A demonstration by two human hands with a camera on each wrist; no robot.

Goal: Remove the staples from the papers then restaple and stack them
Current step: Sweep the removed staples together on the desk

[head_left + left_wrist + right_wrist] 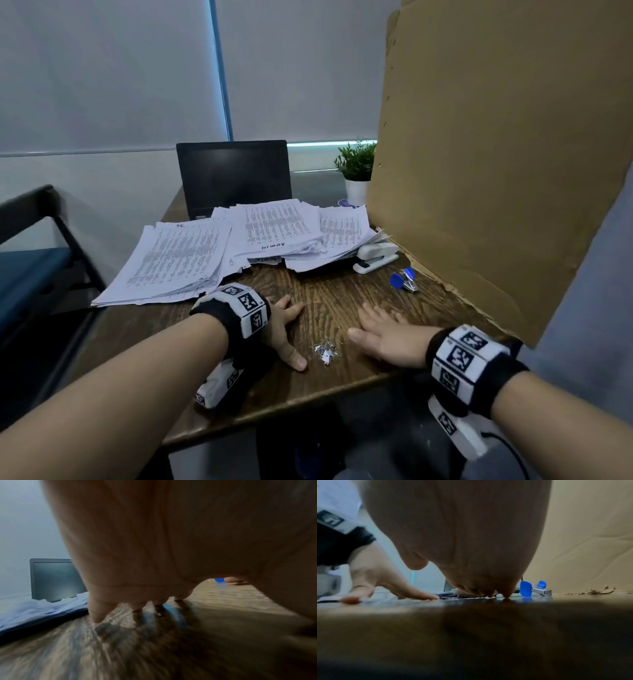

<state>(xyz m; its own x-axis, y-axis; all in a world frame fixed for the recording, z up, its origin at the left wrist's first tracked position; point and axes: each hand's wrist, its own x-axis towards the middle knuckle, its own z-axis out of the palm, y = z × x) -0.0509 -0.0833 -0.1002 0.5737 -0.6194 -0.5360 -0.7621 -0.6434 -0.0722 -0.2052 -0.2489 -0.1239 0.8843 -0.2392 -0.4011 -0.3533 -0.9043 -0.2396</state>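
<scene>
Both hands lie flat, palms down, on the wooden table (pixel 325 298). My left hand (pixel 284 325) and right hand (pixel 380 329) hold nothing, fingers spread. Between them sits a small heap of pulled staples (pixel 325 353). Printed papers lie in heaps: one stack at the left (pixel 178 260), others in the middle (pixel 274 229) and at the right (pixel 342 233). A white stapler (pixel 376 257) rests by the right heap. The blue-handled staple remover (pixel 404 279) lies beyond my right hand; in the right wrist view the remover (pixel 532 588) stands just past my fingertips (pixel 506 595).
A dark laptop (pixel 236 174) stands open behind the papers. A small potted plant (pixel 356 171) is at the back right. A tall cardboard sheet (pixel 496 154) walls off the right side. A dark chair (pixel 37 260) stands to the left of the table.
</scene>
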